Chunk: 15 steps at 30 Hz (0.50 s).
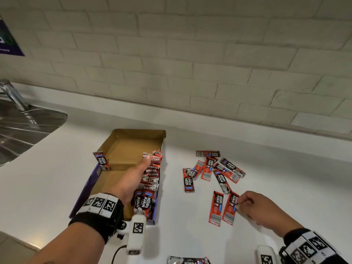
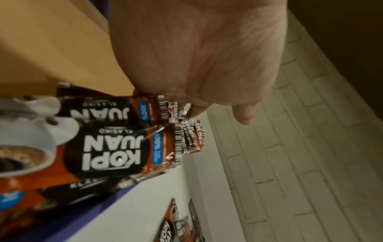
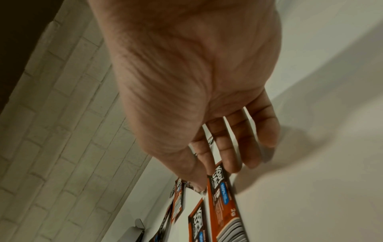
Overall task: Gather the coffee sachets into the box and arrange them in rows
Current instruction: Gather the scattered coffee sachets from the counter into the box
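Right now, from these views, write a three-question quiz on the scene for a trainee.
1. True or false: the right hand touches a sachet on the counter.
2. Where does the row of sachets stand in the box? A. along its left wall B. along its right wall C. across its far end
3. Fill in: the lone sachet at the box's left wall stands ____, not flat.

Key: 1. true. 2. B; the left hand rests against that row. 3. upright.
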Each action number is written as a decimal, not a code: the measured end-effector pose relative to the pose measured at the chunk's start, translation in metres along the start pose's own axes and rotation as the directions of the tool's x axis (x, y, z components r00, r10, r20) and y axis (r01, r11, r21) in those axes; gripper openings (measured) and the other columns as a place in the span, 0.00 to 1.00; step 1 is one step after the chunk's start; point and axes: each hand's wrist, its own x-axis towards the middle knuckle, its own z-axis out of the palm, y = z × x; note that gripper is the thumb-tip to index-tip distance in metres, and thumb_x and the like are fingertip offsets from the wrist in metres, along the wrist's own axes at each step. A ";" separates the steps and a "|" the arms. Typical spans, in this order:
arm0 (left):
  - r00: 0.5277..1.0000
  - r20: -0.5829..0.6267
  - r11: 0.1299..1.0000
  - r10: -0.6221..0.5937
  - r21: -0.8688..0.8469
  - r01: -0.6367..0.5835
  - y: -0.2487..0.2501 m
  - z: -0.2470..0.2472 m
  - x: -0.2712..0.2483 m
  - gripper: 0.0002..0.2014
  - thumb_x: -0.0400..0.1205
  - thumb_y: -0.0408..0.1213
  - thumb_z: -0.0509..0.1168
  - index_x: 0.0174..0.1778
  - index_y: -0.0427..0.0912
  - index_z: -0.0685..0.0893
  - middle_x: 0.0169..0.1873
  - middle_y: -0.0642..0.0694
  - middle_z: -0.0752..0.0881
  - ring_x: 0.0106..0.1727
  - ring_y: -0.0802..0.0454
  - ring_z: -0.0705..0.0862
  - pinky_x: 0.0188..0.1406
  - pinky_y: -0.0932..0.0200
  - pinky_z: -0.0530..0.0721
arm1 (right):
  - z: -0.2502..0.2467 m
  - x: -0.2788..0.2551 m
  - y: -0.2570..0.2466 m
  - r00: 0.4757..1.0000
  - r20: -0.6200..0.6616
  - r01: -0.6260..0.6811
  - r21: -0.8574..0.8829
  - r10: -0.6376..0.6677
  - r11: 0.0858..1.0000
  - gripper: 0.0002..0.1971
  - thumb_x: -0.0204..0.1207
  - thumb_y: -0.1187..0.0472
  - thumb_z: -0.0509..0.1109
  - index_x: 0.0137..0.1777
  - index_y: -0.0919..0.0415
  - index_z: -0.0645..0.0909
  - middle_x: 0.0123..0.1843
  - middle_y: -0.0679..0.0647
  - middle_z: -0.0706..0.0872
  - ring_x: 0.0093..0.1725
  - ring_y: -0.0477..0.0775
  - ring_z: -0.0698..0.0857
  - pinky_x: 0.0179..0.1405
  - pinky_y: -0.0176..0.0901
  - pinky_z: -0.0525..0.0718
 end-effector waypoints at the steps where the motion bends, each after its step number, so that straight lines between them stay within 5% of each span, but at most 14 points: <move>1: 1.000 0.004 1.000 0.012 0.015 -0.012 -0.002 0.000 0.000 0.29 0.83 0.65 0.59 0.71 0.46 0.81 0.57 0.41 0.91 0.56 0.43 0.92 0.50 0.48 0.89 | 0.000 0.000 0.000 1.000 0.001 0.002 -0.004 -0.002 1.000 0.04 0.80 0.59 0.76 0.51 0.57 0.84 0.45 0.50 0.91 0.32 0.41 0.81 0.27 0.30 0.72; 4: 1.000 -0.012 1.000 0.022 -0.021 -0.022 -0.004 -0.004 0.001 0.31 0.82 0.65 0.60 0.75 0.49 0.77 0.61 0.41 0.90 0.59 0.42 0.91 0.55 0.43 0.88 | 0.000 -0.001 0.000 1.000 0.000 0.010 -0.007 -0.010 1.000 0.04 0.80 0.59 0.76 0.51 0.57 0.84 0.45 0.49 0.91 0.32 0.40 0.81 0.27 0.29 0.72; 7: 1.000 -0.022 0.995 0.006 -0.104 -0.008 -0.005 -0.008 0.003 0.29 0.84 0.65 0.57 0.68 0.46 0.82 0.57 0.41 0.92 0.50 0.47 0.93 0.39 0.52 0.90 | 0.000 -0.002 0.001 1.000 -0.008 0.014 0.005 -0.014 1.000 0.04 0.79 0.60 0.76 0.50 0.57 0.85 0.42 0.48 0.91 0.32 0.40 0.81 0.28 0.31 0.73; 9: 1.000 -0.029 0.989 -0.003 -0.150 -0.002 -0.003 -0.009 0.002 0.26 0.85 0.65 0.53 0.63 0.48 0.81 0.46 0.44 0.93 0.43 0.50 0.93 0.37 0.53 0.87 | -0.001 -0.003 0.001 1.000 -0.006 0.014 0.011 -0.014 1.000 0.03 0.79 0.60 0.75 0.50 0.57 0.85 0.41 0.48 0.90 0.32 0.41 0.81 0.29 0.33 0.73; 10: 0.999 -0.044 0.986 -0.002 -0.169 -0.006 -0.002 -0.011 0.002 0.27 0.86 0.65 0.52 0.67 0.49 0.78 0.46 0.44 0.93 0.45 0.50 0.92 0.43 0.51 0.84 | -0.001 -0.003 0.001 1.000 -0.003 0.014 0.009 -0.014 1.000 0.03 0.79 0.60 0.75 0.50 0.57 0.85 0.41 0.48 0.90 0.32 0.41 0.81 0.30 0.33 0.73; 12: 0.997 -0.073 0.981 -0.001 -0.194 -0.013 -0.001 -0.014 0.001 0.35 0.86 0.65 0.51 0.82 0.43 0.66 0.60 0.45 0.85 0.63 0.47 0.85 0.59 0.47 0.78 | -0.001 -0.003 0.000 1.000 0.001 0.015 0.002 -0.015 1.000 0.03 0.79 0.59 0.75 0.50 0.57 0.85 0.41 0.48 0.90 0.32 0.41 0.82 0.30 0.34 0.74; 15: 0.993 -0.114 0.976 0.004 -0.215 -0.029 -0.006 -0.022 0.007 0.40 0.86 0.66 0.51 0.87 0.42 0.58 0.76 0.41 0.74 0.80 0.38 0.71 0.73 0.40 0.69 | -0.001 -0.003 -0.002 1.000 0.001 0.020 -0.002 -0.020 1.000 0.03 0.79 0.60 0.75 0.50 0.58 0.85 0.41 0.48 0.90 0.33 0.42 0.82 0.30 0.33 0.74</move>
